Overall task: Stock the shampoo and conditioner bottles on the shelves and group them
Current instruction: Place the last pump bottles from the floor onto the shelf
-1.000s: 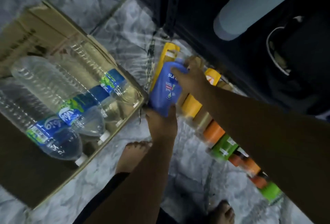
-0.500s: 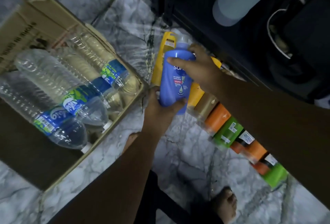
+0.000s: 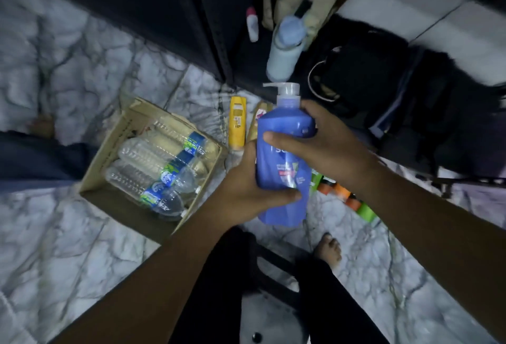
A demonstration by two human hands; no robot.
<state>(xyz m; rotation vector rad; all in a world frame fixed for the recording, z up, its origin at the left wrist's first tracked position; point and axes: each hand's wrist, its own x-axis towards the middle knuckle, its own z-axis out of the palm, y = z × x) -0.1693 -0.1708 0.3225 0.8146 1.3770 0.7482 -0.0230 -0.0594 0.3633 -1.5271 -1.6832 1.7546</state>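
The left hand (image 3: pixel 246 190) grips the lower part of the blue pump bottle (image 3: pixel 284 124), and the right hand (image 3: pixel 315 138) wraps its upper part. The bottle is held upright above the floor (image 3: pixel 82 234), before the dark shelf (image 3: pixel 246 50). A yellow bottle (image 3: pixel 237 124) lies on the floor beside the cardboard box (image 3: pixel 109 152) of water bottles (image 3: pixel 153 171).
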